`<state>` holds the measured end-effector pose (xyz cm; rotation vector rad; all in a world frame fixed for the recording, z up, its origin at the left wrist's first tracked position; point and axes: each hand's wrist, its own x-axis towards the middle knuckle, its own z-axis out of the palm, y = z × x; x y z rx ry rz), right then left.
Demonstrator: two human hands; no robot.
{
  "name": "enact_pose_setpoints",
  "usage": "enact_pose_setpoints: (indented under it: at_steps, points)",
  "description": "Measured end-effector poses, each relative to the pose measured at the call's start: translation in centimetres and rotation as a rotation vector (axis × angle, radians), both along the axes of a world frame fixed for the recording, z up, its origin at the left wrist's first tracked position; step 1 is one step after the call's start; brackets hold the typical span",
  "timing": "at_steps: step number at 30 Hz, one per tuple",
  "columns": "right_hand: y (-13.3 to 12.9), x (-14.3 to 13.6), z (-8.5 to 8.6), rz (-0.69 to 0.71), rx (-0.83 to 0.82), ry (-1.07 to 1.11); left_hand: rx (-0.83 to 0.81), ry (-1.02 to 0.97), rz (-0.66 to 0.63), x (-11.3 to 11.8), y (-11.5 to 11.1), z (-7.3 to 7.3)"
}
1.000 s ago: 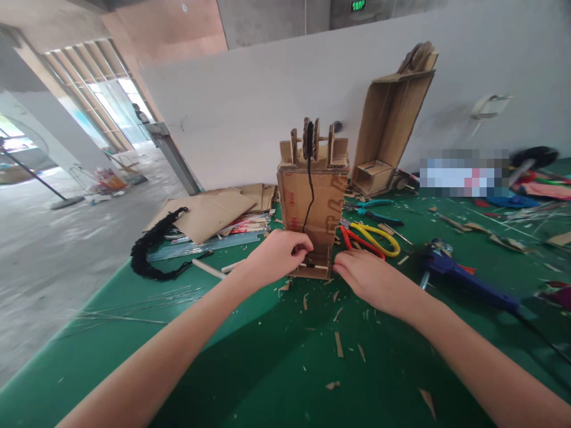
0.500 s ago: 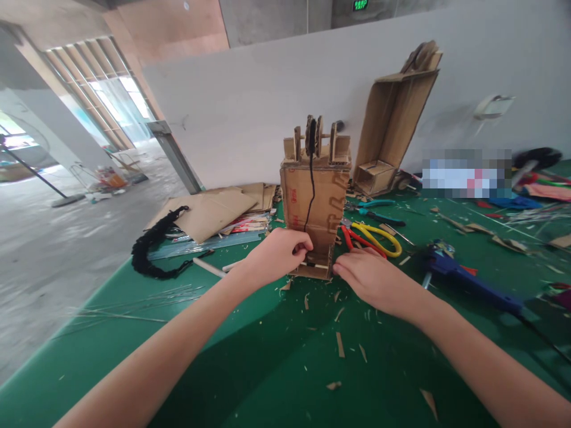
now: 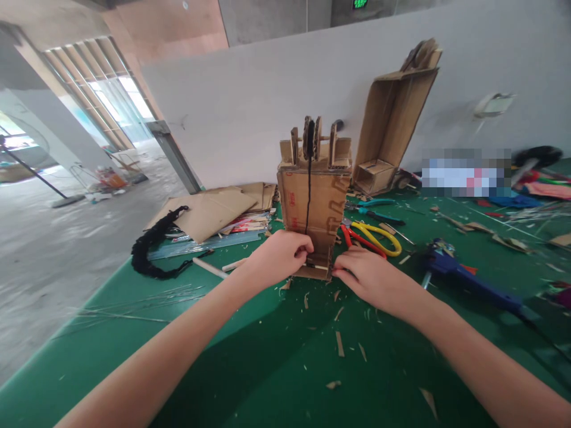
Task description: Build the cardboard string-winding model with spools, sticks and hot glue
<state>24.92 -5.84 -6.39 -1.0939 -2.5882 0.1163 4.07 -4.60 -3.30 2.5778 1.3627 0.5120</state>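
An upright cardboard box frame (image 3: 319, 199) stands on the green table, with a cardboard wheel (image 3: 308, 138) between posts on its top. From that wheel a black cord (image 3: 308, 199) runs down the box to the fingers of my left hand (image 3: 288, 249), which are pinched together around it at the lower front. A thin rod (image 3: 317, 266) crosses the bottom of the box. My right hand (image 3: 366, 270) is closed at the box's lower right corner, by the rod's end; what its fingertips grip is too small to make out.
Yellow-handled pliers (image 3: 379, 238) and a blue glue gun (image 3: 473, 279) lie right of my right hand. Another cardboard frame (image 3: 395, 131) leans at the back wall. Black yarn (image 3: 149, 249) and flat cardboard (image 3: 214, 208) lie left. Scraps dot the table (image 3: 267, 368).
The box's top has tilted slightly to the left and the cord hangs straighter. Both hands stay almost in place at the bottom of the box.
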Motion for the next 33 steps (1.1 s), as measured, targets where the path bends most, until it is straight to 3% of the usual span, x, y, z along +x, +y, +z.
enact_pose_setpoints:
  at_steps: [10, 33]
  points:
    - [0.05, -0.12, -0.3, 0.026, 0.073, 0.022, 0.02, 0.004, -0.028, 0.05, -0.04, -0.05]
    - [-0.29, -0.1, -0.47, -0.074, 0.117, -0.084, 0.028, 0.066, -0.03, -0.02, -0.15, 0.5]
